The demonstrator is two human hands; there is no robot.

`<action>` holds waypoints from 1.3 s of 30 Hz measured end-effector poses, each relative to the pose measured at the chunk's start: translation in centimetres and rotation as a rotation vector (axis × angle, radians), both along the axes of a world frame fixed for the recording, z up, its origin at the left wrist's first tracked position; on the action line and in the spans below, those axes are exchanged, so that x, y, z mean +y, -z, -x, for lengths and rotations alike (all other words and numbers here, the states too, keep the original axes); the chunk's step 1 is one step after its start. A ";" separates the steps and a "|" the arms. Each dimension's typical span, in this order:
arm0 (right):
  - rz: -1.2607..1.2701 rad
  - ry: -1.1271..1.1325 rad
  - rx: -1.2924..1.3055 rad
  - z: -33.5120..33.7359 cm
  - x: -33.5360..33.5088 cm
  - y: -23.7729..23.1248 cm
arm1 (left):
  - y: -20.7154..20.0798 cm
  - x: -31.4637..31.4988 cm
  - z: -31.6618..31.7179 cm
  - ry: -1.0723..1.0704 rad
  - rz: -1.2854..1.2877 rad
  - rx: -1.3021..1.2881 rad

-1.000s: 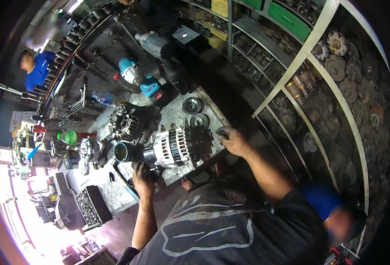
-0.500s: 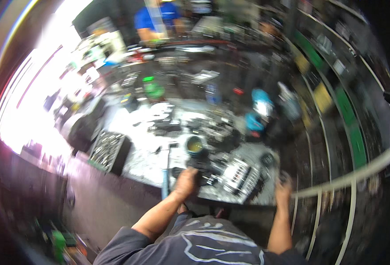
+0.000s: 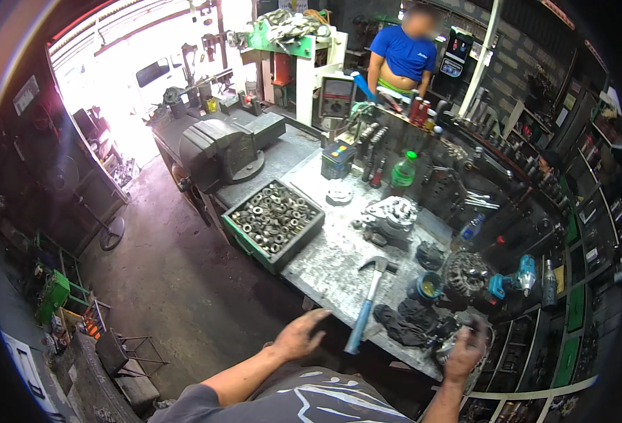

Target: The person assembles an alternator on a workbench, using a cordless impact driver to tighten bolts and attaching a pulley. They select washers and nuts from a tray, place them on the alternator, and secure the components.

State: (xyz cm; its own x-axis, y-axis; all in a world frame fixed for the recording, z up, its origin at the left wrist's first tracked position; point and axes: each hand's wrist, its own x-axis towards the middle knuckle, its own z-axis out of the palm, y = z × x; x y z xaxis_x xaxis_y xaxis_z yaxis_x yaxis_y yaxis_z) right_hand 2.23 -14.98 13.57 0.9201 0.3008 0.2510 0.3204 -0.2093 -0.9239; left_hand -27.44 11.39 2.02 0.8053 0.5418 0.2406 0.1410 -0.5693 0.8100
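Observation:
My left hand hovers before the bench's front edge, its fingers apart and nothing in it. A claw hammer with a blue handle lies just right of it, its end jutting past the edge. My right hand is raised with fingers spread at the bench's right front, over a metal machine part that it partly hides; I cannot tell whether they touch. A crumpled black cloth lies between the hammer and that part. Behind the cloth stands a small round tub with yellowish contents.
A box of metal nuts sits at the bench's left edge, near a large vise. Farther back are an alternator-like unit, a green bottle and a teal power drill. A person in a blue shirt stands beyond.
The view has swung left, bringing the vise and doorway into sight. My left hand has come away from the dark things on the bench and opened. Earlier blur hides the right hand's details.

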 end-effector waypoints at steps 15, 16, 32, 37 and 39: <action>0.435 -1.143 -0.332 14.5 32.2 2.9 | 4.1 17.2 27.1 -0.822 0.244 0.418; 0.492 -1.129 -0.306 14.0 33.4 3.3 | 4.4 17.9 26.6 -0.829 0.283 0.417; 0.898 -0.813 -0.477 13.4 57.0 10.1 | 2.5 37.8 21.4 -0.662 0.218 0.216; 0.910 -0.617 -0.162 15.8 56.5 11.9 | -0.4 45.3 12.8 -0.349 0.273 -0.012; 0.947 -0.578 -0.360 17.3 55.9 11.5 | -2.7 47.9 11.3 -0.093 -0.047 -0.016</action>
